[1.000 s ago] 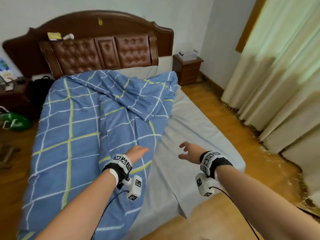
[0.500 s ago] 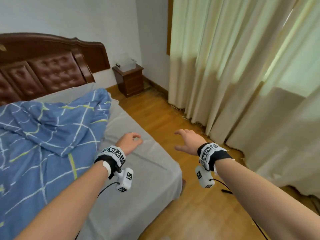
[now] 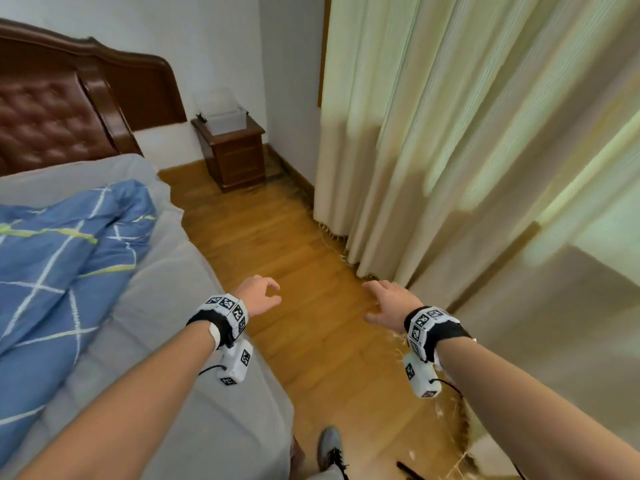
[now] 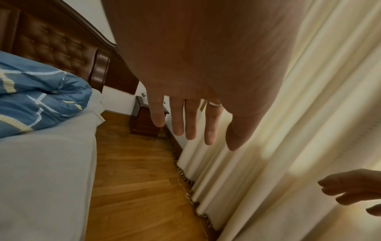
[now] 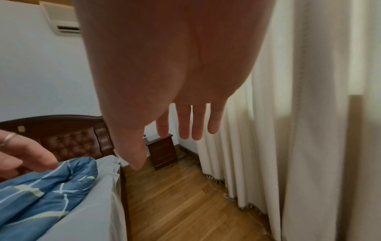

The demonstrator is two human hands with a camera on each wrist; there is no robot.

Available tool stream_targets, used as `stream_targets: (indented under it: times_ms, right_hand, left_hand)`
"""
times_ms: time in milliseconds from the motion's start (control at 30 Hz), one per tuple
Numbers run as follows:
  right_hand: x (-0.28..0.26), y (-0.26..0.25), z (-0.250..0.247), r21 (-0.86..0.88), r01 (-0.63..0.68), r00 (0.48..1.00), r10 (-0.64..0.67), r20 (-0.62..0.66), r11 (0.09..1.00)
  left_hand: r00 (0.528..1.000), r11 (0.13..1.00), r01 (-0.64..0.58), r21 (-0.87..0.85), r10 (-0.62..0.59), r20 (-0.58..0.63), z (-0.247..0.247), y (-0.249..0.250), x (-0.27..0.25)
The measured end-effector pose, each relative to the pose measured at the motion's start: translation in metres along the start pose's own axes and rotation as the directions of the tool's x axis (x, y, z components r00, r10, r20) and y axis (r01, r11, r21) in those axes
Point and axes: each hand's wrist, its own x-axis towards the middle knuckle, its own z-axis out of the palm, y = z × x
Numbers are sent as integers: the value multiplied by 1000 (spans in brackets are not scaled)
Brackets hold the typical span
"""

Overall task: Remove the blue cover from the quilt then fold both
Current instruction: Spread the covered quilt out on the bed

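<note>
The bed [image 3: 194, 393] fills the left of the head view, and the quilt in its blue cover [image 3: 65, 258] lies rumpled across it toward the headboard [image 3: 52, 129], well apart from both hands, so nothing of the task looks begun. The curtain [image 3: 485, 168] hangs close along the narrow strip of wooden floor [image 3: 263, 244] where the person stands; I judge the biggest risk is a foot or trailing wrist cable catching its fringed hem in that tight lane. Reaching across from this side could also drag the whole quilt off the mattress instead of freeing the cover. The nightstand [image 3: 235, 154] at the far end leaves little room to turn. The left hand [image 3: 258, 294] hovers over the bed edge with fingers loosely curled, its grip empty; the right hand [image 3: 389, 301] hangs over the floor, fingers spread, holding nothing.
</note>
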Motion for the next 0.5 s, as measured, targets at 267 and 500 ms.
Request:
stream_targets:
  times_ms: [267,500]
  right_hand:
    - [215,-12,-100,-30,259,965,-257,50,965]
    - [434,-81,-170,-107,565,824,-554,118,818]
  left_hand:
    - [968,962,238,-131,-246,-46,-105,-12,118]
    - [768,749,484,-453,-611,-190,-165,-84,202]
